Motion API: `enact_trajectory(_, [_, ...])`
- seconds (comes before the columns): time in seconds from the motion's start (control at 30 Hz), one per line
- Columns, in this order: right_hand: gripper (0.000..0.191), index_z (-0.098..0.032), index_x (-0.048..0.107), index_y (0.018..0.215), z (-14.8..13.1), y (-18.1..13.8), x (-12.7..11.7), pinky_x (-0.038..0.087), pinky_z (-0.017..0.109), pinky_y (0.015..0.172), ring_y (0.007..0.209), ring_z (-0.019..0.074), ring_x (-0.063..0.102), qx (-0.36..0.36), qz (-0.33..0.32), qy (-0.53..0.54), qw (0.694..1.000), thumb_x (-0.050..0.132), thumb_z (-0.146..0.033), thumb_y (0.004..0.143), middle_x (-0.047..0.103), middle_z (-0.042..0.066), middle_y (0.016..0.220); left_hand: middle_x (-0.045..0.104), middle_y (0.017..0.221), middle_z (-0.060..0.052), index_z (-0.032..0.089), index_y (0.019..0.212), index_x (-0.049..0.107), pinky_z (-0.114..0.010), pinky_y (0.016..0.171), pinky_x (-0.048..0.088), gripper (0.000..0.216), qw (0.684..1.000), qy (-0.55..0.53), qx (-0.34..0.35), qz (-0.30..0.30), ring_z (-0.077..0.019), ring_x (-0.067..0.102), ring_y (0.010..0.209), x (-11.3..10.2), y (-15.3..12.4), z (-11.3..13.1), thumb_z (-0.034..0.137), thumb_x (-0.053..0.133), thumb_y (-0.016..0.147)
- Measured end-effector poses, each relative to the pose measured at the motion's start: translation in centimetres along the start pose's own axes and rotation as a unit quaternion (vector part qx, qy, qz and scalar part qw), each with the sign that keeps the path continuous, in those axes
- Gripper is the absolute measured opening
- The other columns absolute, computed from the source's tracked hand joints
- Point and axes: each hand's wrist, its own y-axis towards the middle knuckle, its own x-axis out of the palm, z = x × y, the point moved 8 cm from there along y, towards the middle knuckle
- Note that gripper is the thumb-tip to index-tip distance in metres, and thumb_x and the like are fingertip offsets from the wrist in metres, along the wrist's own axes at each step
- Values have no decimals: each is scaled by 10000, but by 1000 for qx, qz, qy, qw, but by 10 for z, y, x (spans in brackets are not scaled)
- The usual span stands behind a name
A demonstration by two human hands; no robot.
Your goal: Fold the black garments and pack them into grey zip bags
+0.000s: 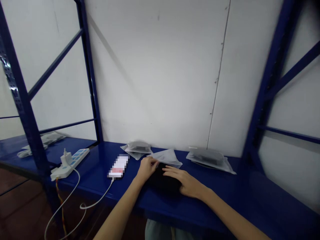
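Observation:
A black, soft-looking folded item (165, 181) lies on the blue shelf in front of me; its exact kind does not show. My left hand (147, 168) is at its upper left corner, thumb and fingers pinched together on the edge. Across the item's right side rests my right hand (188, 182), its fingers stretched out and lying on the top. Just behind the black item, a frosted translucent bag (168, 156) lies close to the left fingertips. The underside of the item is hidden.
More frosted bags with dark contents lie along the wall, one at the left (138, 147) and one at the right (211, 158). A phone (118, 166) on a white cable (100, 200) and a power strip (72, 163) are to the left. Blue shelf posts (91, 73) stand either side.

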Motion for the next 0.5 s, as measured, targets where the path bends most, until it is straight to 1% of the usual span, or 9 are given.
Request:
enact_trajectory(0.1, [917, -219, 581, 1414, 8, -1, -3, 338, 518, 1215, 1484, 288, 400, 27, 14, -16, 999, 476, 5, 531, 499, 104, 1560, 713, 901, -57, 188, 947, 799, -244, 721, 445, 234, 997, 46, 55, 5, -155, 634, 765, 1, -5, 6, 240, 571, 961])
enact_trajectory(0.2, [887, -201, 572, 1412, 12, -3, -6, 354, 495, 1209, 1476, 280, 414, 45, 27, -40, 998, 475, 11, 556, 482, 117, 1571, 703, 970, -73, 188, 1036, 786, -263, 777, 467, 223, 996, 73, 47, -7, -173, 643, 830, 3, -8, 2, 192, 586, 938])
enact_trajectory(0.27, [861, -186, 563, 1408, 14, -5, -10, 369, 479, 1202, 1459, 274, 439, 51, 46, -51, 996, 471, 17, 575, 490, 127, 1562, 706, 977, -78, 190, 1007, 792, -287, 820, 470, 198, 996, 83, 34, -24, -201, 645, 891, 5, -10, -1, 200, 618, 911])
enact_trajectory(0.33, [828, -172, 557, 1396, 19, -7, -15, 385, 466, 1191, 1425, 270, 485, 65, 74, -58, 993, 462, 21, 597, 525, 135, 1529, 716, 972, -77, 196, 949, 800, -303, 828, 467, 162, 995, 86, 23, -41, -220, 640, 918, 6, -11, -1, 215, 658, 874])
enact_trajectory(0.4, [785, -171, 556, 1379, 24, -8, -20, 416, 450, 1164, 1367, 266, 549, 90, 99, -66, 989, 452, 22, 625, 575, 133, 1478, 725, 933, -70, 194, 880, 802, -304, 811, 460, 139, 995, 83, 16, -46, -219, 640, 896, 6, -10, 2, 206, 668, 848])
enact_trajectory(0.5, [726, -168, 557, 1360, 31, -6, -24, 463, 422, 1101, 1282, 271, 614, 148, 117, -97, 977, 448, 18, 666, 617, 127, 1422, 727, 844, -54, 181, 830, 797, -283, 761, 448, 164, 998, 61, 0, -24, -185, 646, 804, 1, -8, 7, 158, 635, 836])
